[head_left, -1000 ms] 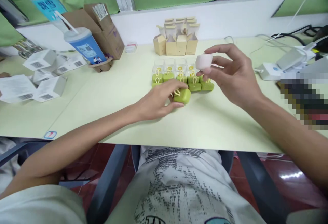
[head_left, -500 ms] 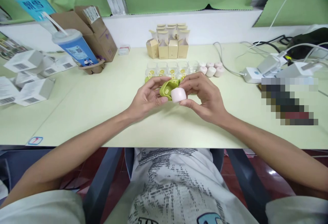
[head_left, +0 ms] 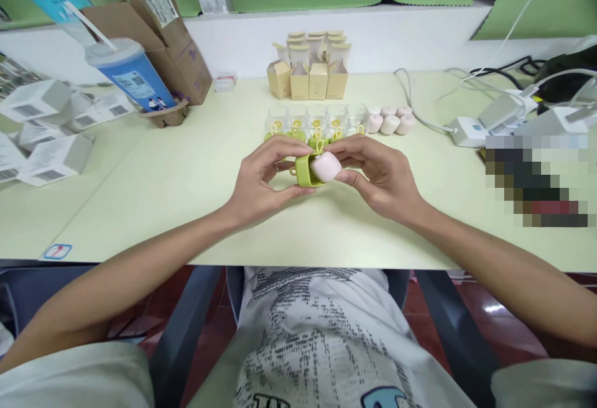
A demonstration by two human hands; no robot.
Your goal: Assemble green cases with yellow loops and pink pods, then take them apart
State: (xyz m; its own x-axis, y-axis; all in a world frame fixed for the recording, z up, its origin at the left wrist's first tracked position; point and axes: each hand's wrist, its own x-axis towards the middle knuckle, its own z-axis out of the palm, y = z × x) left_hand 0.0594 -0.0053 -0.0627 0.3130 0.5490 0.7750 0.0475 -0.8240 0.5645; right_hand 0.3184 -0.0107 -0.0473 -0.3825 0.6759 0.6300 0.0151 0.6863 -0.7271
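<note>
Between my two hands, above the table, is a small olive-green case (head_left: 304,173) with a loop on its side. My left hand (head_left: 259,178) holds it between thumb and fingers, its opening turned to the right. A pale pink rounded block (head_left: 328,166) sits at that opening, partly inside. My right hand (head_left: 385,175) grips the block from the right with thumb and fingers. Just behind my hands stand several more green cases (head_left: 319,142) with yellow loops, partly covered by my fingers. Beyond them are clear plastic cups (head_left: 297,113), and to their right several pale pink blocks (head_left: 390,124).
Small open cardboard boxes (head_left: 308,82) stand at the wall. On the left are white boxes (head_left: 58,159), a blue drink cup (head_left: 140,81) in a carrier and a brown carton (head_left: 186,63). A power strip (head_left: 469,131) with cables lies right, near a blurred-out item (head_left: 532,184).
The green case has turned so that its opening faces right. The pink block has gone from in front of the case into its opening. The view has shifted slightly.
</note>
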